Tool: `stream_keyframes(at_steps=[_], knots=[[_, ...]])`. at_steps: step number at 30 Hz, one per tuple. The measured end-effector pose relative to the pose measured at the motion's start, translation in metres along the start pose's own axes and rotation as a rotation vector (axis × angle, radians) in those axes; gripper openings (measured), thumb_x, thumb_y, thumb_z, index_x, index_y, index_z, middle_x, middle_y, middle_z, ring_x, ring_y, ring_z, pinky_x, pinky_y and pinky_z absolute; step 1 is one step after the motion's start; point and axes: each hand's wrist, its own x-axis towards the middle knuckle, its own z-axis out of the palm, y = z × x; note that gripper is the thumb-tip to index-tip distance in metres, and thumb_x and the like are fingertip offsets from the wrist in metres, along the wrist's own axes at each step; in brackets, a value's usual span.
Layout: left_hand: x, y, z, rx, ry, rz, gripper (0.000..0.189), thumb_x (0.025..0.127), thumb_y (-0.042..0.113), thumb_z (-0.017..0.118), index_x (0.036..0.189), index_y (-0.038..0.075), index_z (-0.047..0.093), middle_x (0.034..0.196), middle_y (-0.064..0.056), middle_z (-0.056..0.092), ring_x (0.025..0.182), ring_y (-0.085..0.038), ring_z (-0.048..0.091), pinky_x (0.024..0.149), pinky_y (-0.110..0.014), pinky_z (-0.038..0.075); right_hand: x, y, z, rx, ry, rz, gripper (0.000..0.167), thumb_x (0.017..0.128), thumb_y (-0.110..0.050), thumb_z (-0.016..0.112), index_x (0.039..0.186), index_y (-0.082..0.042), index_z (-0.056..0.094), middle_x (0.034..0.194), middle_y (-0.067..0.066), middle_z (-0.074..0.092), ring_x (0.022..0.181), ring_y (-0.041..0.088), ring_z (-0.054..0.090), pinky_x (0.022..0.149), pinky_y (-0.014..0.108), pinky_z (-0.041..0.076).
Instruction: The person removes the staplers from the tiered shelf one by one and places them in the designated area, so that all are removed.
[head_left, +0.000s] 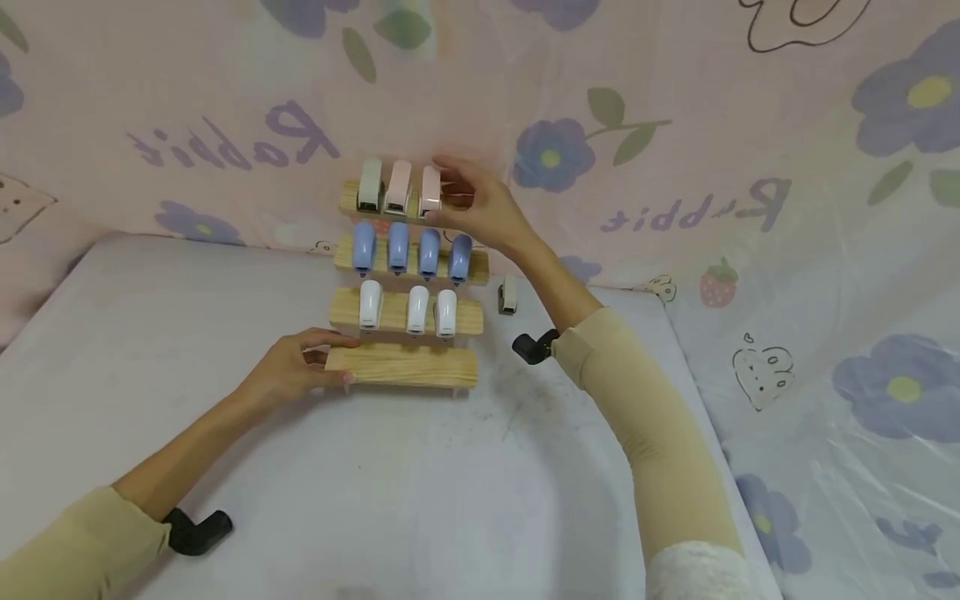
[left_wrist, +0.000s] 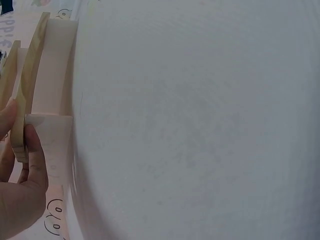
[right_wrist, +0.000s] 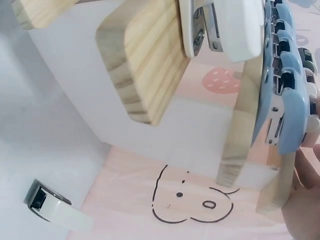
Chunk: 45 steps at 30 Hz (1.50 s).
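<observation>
A tiered rack with wooden shelves [head_left: 401, 367] holds rows of small staplers. My left hand [head_left: 288, 367] grips the left end of its bottom shelf, thumb and fingers on either side of the wood; the left wrist view shows this hand [left_wrist: 22, 200] too. At the top shelf, my right hand [head_left: 480, 204] holds the rightmost pink stapler [head_left: 431, 190] between thumb and forefinger. Beside it stand another pink stapler [head_left: 399, 185] and a grey-green one [head_left: 370, 183]. Several blue staplers [head_left: 397, 247] fill the second shelf. Three white staplers, one in the middle [head_left: 417, 308], sit below them.
A lone pale stapler [head_left: 508, 296] lies on the white table [head_left: 420, 492], right of the rack; the right wrist view shows this stapler [right_wrist: 55, 207] at lower left. Behind the table hangs a pink printed cloth [head_left: 465, 83]. Black mounts poke out at both sleeves.
</observation>
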Motion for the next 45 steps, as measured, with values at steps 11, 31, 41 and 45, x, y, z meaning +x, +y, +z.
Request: stream_keyframes(at_steps=[11, 31, 41, 45], knots=[[-0.003, 0.0, 0.001, -0.008, 0.004, 0.003, 0.057, 0.081, 0.029, 0.084, 0.131, 0.013, 0.065, 0.144, -0.014, 0.049, 0.115, -0.035, 0.059, 0.086, -0.033, 0.051, 0.015, 0.031, 0.001, -0.075, -0.008, -0.011, 0.075, 0.084, -0.014, 0.081, 0.149, -0.009, 0.044, 0.138, 0.011, 0.057, 0.123, 0.02, 0.057, 0.102, 0.028, 0.045], [-0.001, 0.002, 0.002, -0.026, 0.006, -0.013, 0.057, 0.081, 0.03, 0.083, 0.132, 0.013, 0.064, 0.147, -0.013, 0.047, 0.117, -0.035, 0.058, 0.086, -0.031, 0.05, -0.003, 0.029, -0.015, 0.054, -0.019, -0.005, 0.072, 0.086, -0.003, 0.076, 0.15, -0.006, 0.042, 0.141, 0.018, 0.053, 0.129, 0.028, 0.053, 0.107, 0.037, 0.041], [0.001, -0.001, 0.003, -0.032, 0.01, -0.003, 0.056, 0.081, 0.027, 0.084, 0.131, 0.01, 0.065, 0.147, -0.014, 0.046, 0.116, -0.036, 0.059, 0.082, -0.028, 0.051, -0.028, 0.011, -0.031, 0.055, 0.016, 0.055, 0.071, 0.086, -0.001, 0.075, 0.149, -0.002, 0.042, 0.138, 0.02, 0.054, 0.127, 0.029, 0.054, 0.107, 0.04, 0.042], [0.001, 0.0, 0.003, -0.026, 0.014, -0.003, 0.056, 0.081, 0.027, 0.084, 0.131, 0.01, 0.065, 0.146, -0.014, 0.047, 0.115, -0.035, 0.06, 0.081, -0.027, 0.051, -0.032, 0.014, -0.036, 0.06, 0.025, 0.05, 0.071, 0.086, 0.001, 0.075, 0.148, 0.0, 0.042, 0.136, 0.023, 0.055, 0.126, 0.031, 0.055, 0.106, 0.04, 0.042]])
